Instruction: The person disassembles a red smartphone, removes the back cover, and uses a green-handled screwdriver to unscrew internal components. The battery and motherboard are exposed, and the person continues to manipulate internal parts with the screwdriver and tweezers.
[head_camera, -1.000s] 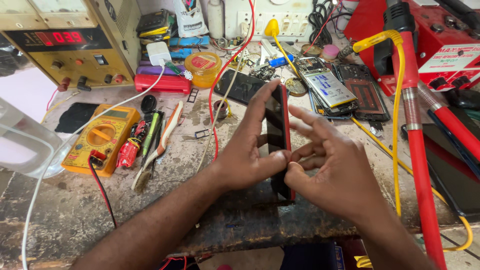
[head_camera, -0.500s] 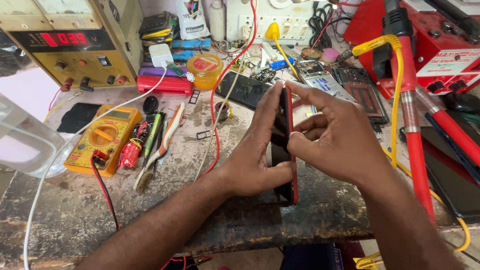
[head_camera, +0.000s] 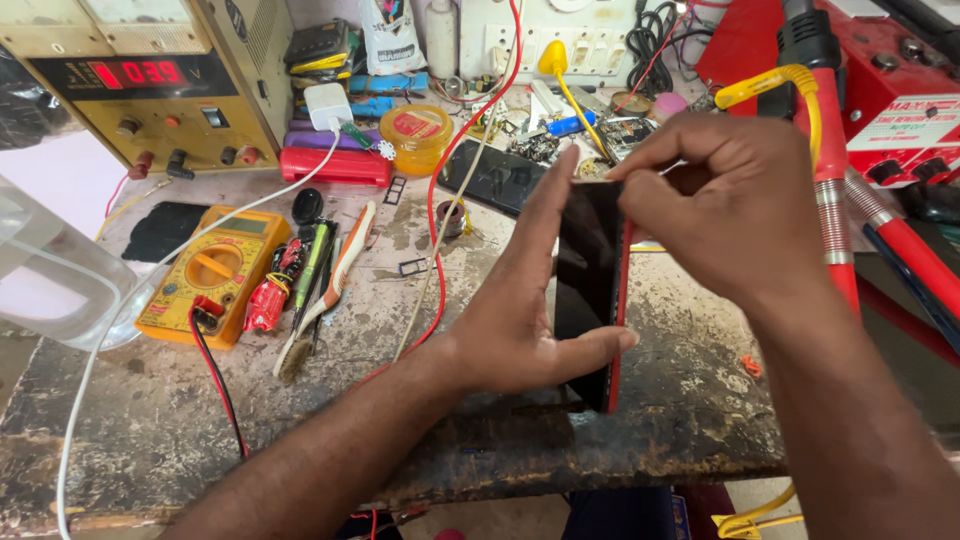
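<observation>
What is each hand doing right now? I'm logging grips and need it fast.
Left hand: closed on the phone, thumb across its lower front, fingers behind.
Right hand: fingertips pinching the phone's top edge.

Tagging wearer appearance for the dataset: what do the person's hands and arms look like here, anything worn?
Both hands are bare: no gloves, rings or tape show on the left hand or the right hand. Both forearms are uncovered as far as the frame edge, with no sleeve, watch or wristband in view. Nails are short and unpainted where visible.
</observation>
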